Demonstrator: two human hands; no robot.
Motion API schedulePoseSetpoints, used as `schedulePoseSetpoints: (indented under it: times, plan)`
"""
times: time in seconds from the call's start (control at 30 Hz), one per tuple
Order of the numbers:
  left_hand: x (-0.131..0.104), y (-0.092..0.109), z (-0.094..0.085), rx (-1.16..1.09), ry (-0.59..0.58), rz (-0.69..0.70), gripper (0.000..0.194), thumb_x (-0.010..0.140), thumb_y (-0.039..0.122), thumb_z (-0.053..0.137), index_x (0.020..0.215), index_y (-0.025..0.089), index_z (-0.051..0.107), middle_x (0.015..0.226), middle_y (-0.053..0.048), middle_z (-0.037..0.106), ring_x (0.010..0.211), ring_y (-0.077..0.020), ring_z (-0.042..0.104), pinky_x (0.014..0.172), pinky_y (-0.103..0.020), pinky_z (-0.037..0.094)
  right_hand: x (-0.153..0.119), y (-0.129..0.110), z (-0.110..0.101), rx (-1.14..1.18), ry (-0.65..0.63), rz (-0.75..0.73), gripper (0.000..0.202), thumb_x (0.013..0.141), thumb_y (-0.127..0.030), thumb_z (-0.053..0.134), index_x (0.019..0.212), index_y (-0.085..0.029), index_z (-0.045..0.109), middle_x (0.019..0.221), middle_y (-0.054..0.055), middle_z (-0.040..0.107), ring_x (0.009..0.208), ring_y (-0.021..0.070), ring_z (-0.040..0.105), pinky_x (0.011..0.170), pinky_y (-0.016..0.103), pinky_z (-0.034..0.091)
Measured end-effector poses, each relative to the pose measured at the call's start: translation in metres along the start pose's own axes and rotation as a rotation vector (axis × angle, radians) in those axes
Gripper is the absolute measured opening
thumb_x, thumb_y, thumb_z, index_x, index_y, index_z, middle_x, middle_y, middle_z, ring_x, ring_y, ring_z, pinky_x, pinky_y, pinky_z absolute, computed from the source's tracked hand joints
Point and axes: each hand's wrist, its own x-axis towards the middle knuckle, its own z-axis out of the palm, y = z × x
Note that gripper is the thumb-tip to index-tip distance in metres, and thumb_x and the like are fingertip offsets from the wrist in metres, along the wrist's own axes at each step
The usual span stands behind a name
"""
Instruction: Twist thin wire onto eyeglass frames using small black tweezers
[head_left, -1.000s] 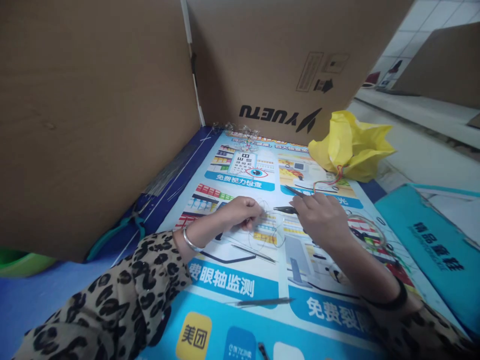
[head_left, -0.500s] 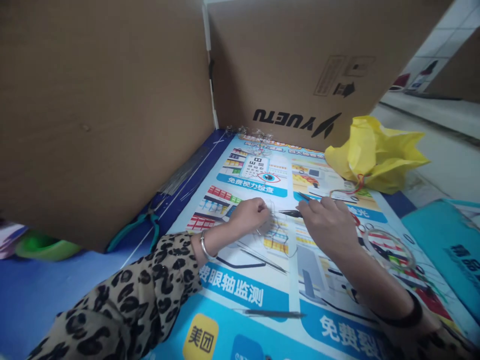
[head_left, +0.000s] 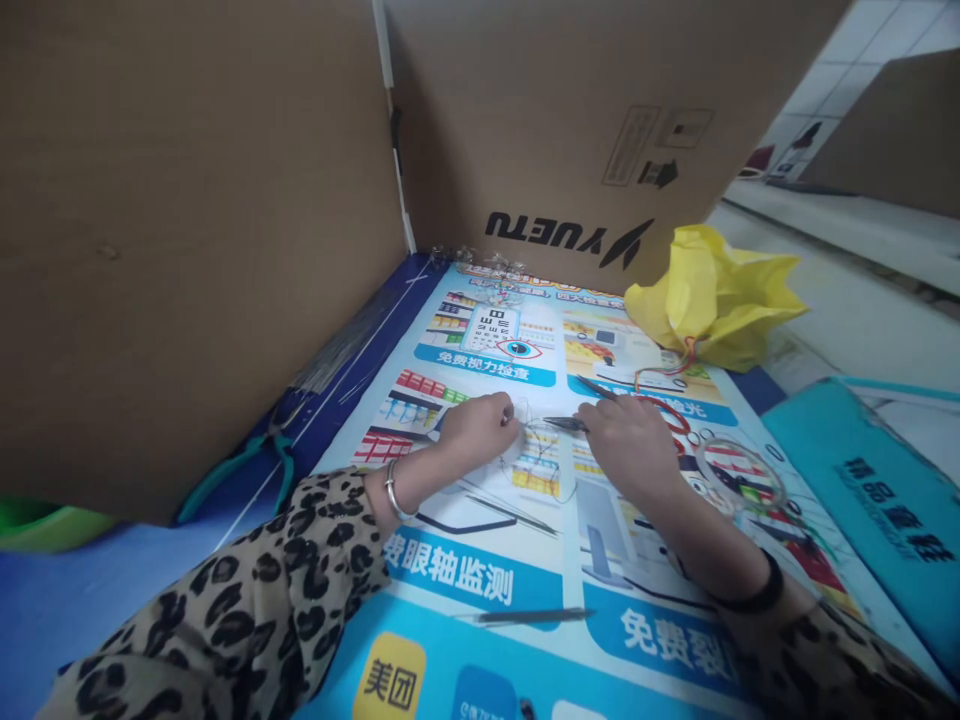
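My left hand (head_left: 480, 432) is closed in a pinch on a thin wire piece (head_left: 531, 440), whose fine loops spread over the printed sheet. My right hand (head_left: 634, 440) is wrapped round pointed pliers (head_left: 564, 424), their dark tip touching or very near the wire just right of my left fingers. A second dark pointed tip (head_left: 594, 387) sticks out above my right knuckles; whether it belongs to the same tool I cannot tell. Below the hands lie thin straight wires (head_left: 514, 512) and another bundle of wires (head_left: 534, 616).
Cardboard panels (head_left: 555, 120) wall the left and back. Teal-handled pliers (head_left: 247, 465) lie at left near more wires (head_left: 345, 345). A yellow wrapping (head_left: 705, 300), a clear ring-shaped coil (head_left: 742, 470) and a teal box (head_left: 862, 500) are on the right. Small wire pieces (head_left: 480, 262) sit at the back.
The whole view has shifted, so things appear further left. Both hands keep their hold on the wire piece and pliers, with little change between them.
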Motion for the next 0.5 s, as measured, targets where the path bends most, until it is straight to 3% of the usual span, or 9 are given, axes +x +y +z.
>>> schedulePoseSetpoints:
  times: [0.2, 0.37, 0.5]
  plan:
    - [0.004, -0.002, -0.005, -0.229, -0.120, -0.003, 0.018, 0.071, 0.032, 0.052, 0.079, 0.021, 0.063, 0.076, 0.000, 0.065, 0.068, -0.0142, 0.055, 0.054, -0.022, 0.035, -0.001, 0.000, -0.006, -0.109, 0.145, -0.037, 0.017, 0.082, -0.013, 0.043, 0.082, -0.016, 0.059, 0.070, 0.006, 0.057, 0.076, 0.0204, 0.042, 0.066, 0.034, 0.020]
    - [0.004, -0.001, -0.004, -0.276, -0.065, -0.016, 0.015, 0.071, 0.031, 0.050, 0.072, 0.019, 0.059, 0.070, 0.001, 0.062, 0.063, -0.0127, 0.051, 0.053, -0.021, 0.033, -0.002, 0.003, -0.009, -0.167, 0.256, -0.038, 0.017, 0.084, -0.015, 0.042, 0.082, -0.018, 0.059, 0.066, 0.004, 0.054, 0.072, 0.0182, 0.038, 0.065, 0.034, 0.017]
    - [-0.001, 0.005, -0.002, -0.252, -0.001, -0.027, 0.015, 0.074, 0.030, 0.047, 0.072, 0.019, 0.056, 0.067, 0.001, 0.060, 0.062, -0.0119, 0.050, 0.053, -0.022, 0.032, -0.002, 0.005, -0.013, -0.167, 0.247, -0.036, 0.021, 0.086, -0.018, 0.039, 0.090, -0.018, 0.060, 0.068, 0.006, 0.055, 0.073, 0.0187, 0.038, 0.065, 0.034, 0.017]
